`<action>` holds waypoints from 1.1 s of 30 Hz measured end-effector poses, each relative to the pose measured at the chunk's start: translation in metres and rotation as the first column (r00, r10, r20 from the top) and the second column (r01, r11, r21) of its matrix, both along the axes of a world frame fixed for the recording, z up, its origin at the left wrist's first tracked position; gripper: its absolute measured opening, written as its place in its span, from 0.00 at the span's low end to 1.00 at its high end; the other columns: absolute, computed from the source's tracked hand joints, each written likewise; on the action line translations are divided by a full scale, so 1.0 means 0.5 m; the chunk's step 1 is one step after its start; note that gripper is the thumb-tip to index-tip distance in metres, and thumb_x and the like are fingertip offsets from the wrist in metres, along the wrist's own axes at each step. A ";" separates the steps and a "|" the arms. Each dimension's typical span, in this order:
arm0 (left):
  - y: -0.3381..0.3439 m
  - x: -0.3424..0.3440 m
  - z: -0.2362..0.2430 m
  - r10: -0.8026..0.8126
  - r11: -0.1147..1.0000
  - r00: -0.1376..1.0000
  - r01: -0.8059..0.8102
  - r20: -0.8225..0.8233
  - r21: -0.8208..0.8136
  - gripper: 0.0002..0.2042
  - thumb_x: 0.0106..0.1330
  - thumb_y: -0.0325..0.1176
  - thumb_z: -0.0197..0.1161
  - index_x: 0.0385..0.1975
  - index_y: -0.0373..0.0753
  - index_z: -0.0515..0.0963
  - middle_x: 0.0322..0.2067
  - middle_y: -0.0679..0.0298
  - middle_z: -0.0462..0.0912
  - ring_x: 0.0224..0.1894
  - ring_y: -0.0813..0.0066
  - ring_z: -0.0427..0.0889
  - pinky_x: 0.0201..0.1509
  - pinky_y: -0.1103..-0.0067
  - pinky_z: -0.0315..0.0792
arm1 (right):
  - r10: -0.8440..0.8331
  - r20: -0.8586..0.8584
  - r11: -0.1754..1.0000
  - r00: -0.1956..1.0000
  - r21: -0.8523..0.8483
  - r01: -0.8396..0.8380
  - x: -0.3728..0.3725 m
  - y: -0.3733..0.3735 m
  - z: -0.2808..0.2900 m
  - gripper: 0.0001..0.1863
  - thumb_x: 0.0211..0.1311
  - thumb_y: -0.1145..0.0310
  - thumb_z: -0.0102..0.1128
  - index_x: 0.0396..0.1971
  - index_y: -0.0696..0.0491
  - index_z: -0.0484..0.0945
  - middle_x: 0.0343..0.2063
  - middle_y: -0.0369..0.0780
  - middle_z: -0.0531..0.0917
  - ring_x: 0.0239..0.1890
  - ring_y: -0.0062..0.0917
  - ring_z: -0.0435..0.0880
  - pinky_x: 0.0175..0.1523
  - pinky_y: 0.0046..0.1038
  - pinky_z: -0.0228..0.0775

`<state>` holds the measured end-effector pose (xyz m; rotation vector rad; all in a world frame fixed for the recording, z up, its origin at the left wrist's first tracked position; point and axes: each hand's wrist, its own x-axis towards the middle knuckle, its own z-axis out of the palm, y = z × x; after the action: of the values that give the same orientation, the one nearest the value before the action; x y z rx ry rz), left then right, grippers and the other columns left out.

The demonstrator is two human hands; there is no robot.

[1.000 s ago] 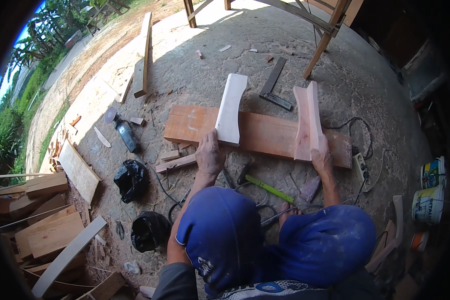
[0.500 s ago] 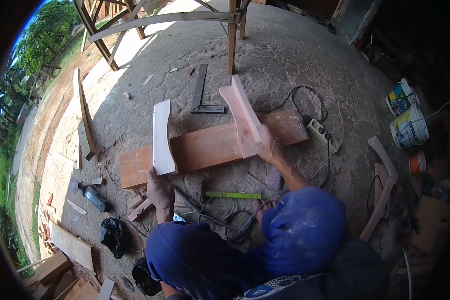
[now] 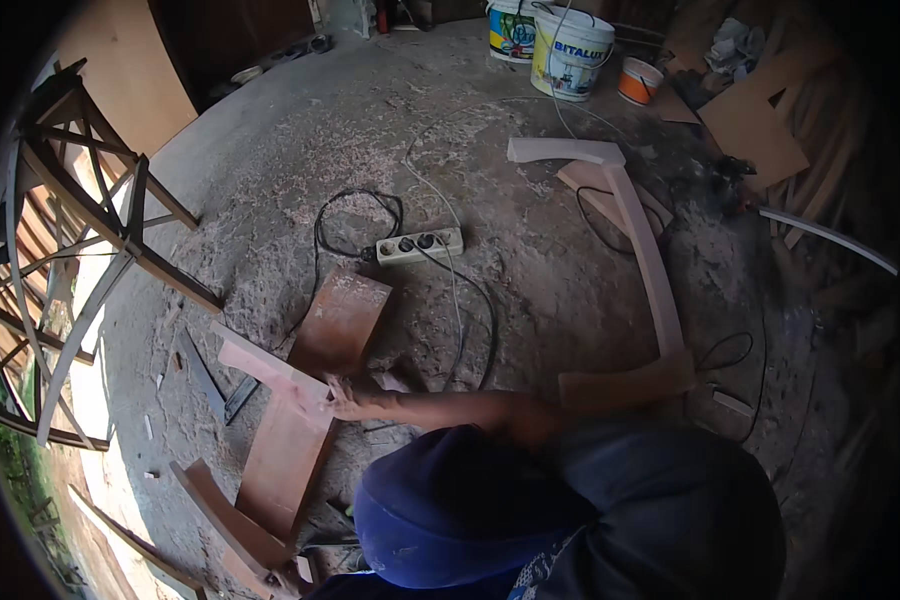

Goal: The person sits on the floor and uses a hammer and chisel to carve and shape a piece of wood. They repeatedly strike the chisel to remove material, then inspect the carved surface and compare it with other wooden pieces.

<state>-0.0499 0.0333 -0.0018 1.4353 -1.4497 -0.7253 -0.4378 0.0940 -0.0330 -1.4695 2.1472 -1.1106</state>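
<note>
My right hand [image 3: 348,400] is closed on the near end of a pale pinkish curved wooden piece [image 3: 270,365], which lies across a long reddish-brown board [image 3: 350,315]. My left hand [image 3: 290,575], low in the view and dim, grips the near end of another curved wooden piece [image 3: 210,505] beside the board's near end. A dark metal square [image 3: 220,390] lies on the floor left of the board. My blue-clad knee [image 3: 430,510] and a dark sleeve fill the lower middle.
A wooden trestle frame [image 3: 110,230] stands left. A power strip [image 3: 420,247] with coiled cords lies beyond the board. A jointed curved wooden assembly [image 3: 640,240] lies right. Buckets [image 3: 570,60] and scrap panels [image 3: 750,130] line the back right, with a pale hose [image 3: 830,240] nearby.
The view has swung to the right, bringing buckets and power strip toward the middle and shifting both held pieces to the lower left. Both hands stay on their pieces.
</note>
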 end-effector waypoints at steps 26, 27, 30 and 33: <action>-0.016 -0.159 0.033 -0.146 0.970 0.989 0.135 0.040 0.200 0.19 0.71 0.29 0.57 0.62 0.38 0.73 0.36 0.62 0.83 0.29 0.77 0.77 0.32 0.79 0.72 | 0.147 0.359 0.981 0.922 -0.173 -0.089 -0.009 0.055 0.091 0.28 0.56 0.65 0.61 0.57 0.58 0.69 0.48 0.53 0.82 0.55 0.48 0.80 0.56 0.45 0.75; -0.015 -0.157 0.034 -0.150 0.970 0.988 0.140 0.040 0.201 0.19 0.71 0.29 0.57 0.62 0.38 0.73 0.36 0.62 0.83 0.28 0.77 0.77 0.32 0.79 0.72 | 0.149 0.334 0.974 0.931 -0.210 -0.081 -0.012 0.057 0.087 0.28 0.55 0.66 0.61 0.56 0.57 0.70 0.46 0.53 0.83 0.53 0.48 0.81 0.55 0.44 0.75; -0.009 -0.140 0.031 -0.156 0.964 0.987 0.147 0.024 0.224 0.19 0.71 0.29 0.57 0.61 0.38 0.73 0.36 0.62 0.83 0.28 0.77 0.77 0.32 0.79 0.72 | 0.185 0.252 0.959 0.950 -0.258 -0.118 -0.022 0.048 0.056 0.29 0.50 0.72 0.59 0.56 0.56 0.71 0.44 0.53 0.84 0.50 0.47 0.84 0.54 0.43 0.76; -0.009 -0.084 0.024 -0.156 0.956 0.987 0.158 -0.029 0.249 0.19 0.71 0.29 0.57 0.61 0.38 0.73 0.36 0.62 0.83 0.28 0.77 0.77 0.32 0.79 0.72 | 0.307 0.243 0.940 0.920 -0.228 -0.254 -0.047 0.030 0.018 0.33 0.48 0.77 0.55 0.60 0.57 0.69 0.49 0.54 0.83 0.55 0.47 0.81 0.59 0.44 0.73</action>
<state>-0.0918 0.0288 0.0101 1.5140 -1.5192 -1.0444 -0.4612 0.1090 -0.0238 -1.5397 1.6188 -1.3505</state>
